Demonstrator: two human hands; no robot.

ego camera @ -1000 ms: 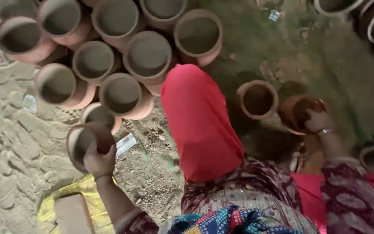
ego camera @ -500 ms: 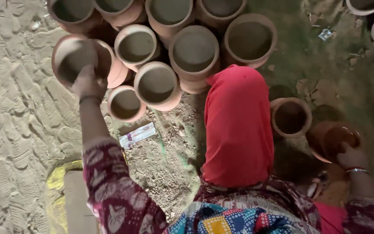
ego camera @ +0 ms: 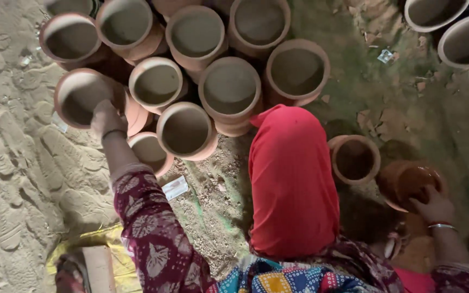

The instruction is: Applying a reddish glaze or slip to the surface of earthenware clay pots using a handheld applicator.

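My left hand (ego camera: 106,116) grips the rim of a clay pot (ego camera: 80,97) and holds it at the left edge of a cluster of several clay pots (ego camera: 229,89) standing on the sandy ground. My right hand (ego camera: 432,203) holds a darker, wet-looking clay pot (ego camera: 408,182) at the lower right, fingers over its rim. Beside that one stands a single smaller pot (ego camera: 355,159). A red cloth (ego camera: 291,179) hangs down in front of me, over patterned clothing.
More pots (ego camera: 465,38) stand at the top right corner. A white paper scrap (ego camera: 176,188) lies on the sand near my left arm. Yellow fabric and a board (ego camera: 100,267) lie at the bottom left. Green-tinted ground (ego camera: 435,108) spreads to the right.
My left hand has carried its pot from low beside me up and out to the left edge of the pot cluster. My right hand has stayed on the dark pot.
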